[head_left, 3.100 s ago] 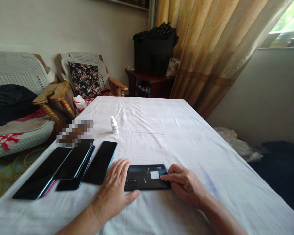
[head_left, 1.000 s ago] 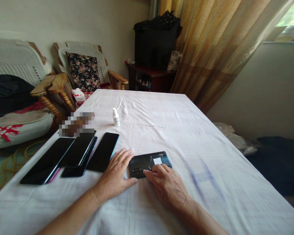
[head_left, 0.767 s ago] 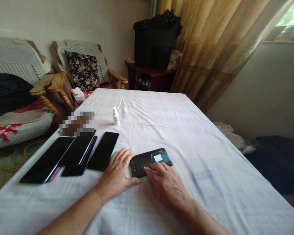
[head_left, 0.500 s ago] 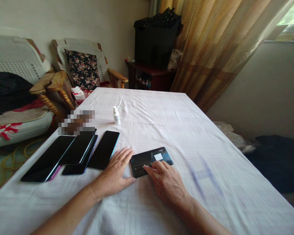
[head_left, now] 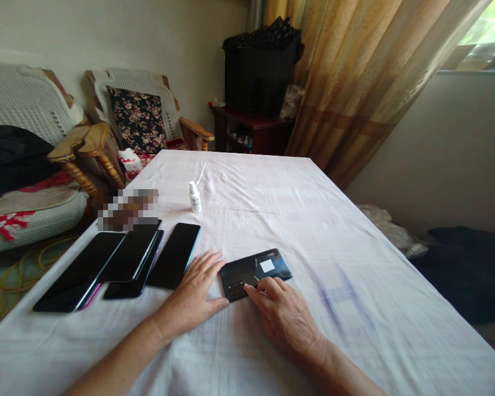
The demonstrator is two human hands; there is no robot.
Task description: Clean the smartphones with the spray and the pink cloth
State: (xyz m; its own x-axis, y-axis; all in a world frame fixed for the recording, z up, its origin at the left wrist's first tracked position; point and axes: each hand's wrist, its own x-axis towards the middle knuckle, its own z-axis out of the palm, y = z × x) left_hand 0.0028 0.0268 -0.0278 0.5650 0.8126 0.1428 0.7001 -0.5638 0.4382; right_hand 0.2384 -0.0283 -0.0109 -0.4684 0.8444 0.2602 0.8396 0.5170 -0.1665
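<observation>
A dark phone (head_left: 247, 268) lies face down on the white cloth, with a white square label on its back and a camera block near its left end. My left hand (head_left: 196, 286) rests open beside it, fingers stretched out and thumb and fingertips at the phone's left end. The fingers of my right hand (head_left: 282, 308) are curled and pinched together over the phone's near edge. A small pale tip shows at those fingertips, by the camera block. Whatever the pinch holds is mostly hidden. Just left of my left hand lies another phone (head_left: 175, 256), its black screen up.
Several more phones (head_left: 80, 272) overlap at the table's left side, below a blurred-out patch. A small white spray bottle (head_left: 195, 198) stands beyond them on the tablecloth (head_left: 264, 187). Wooden chairs (head_left: 138, 118), a television (head_left: 253, 80) and a gold curtain (head_left: 350, 82) surround the table.
My right fingertips have shifted slightly down and right by the camera block, uncovering more of it. My left hand stays at the phone's end. The whole view has moved slightly.
</observation>
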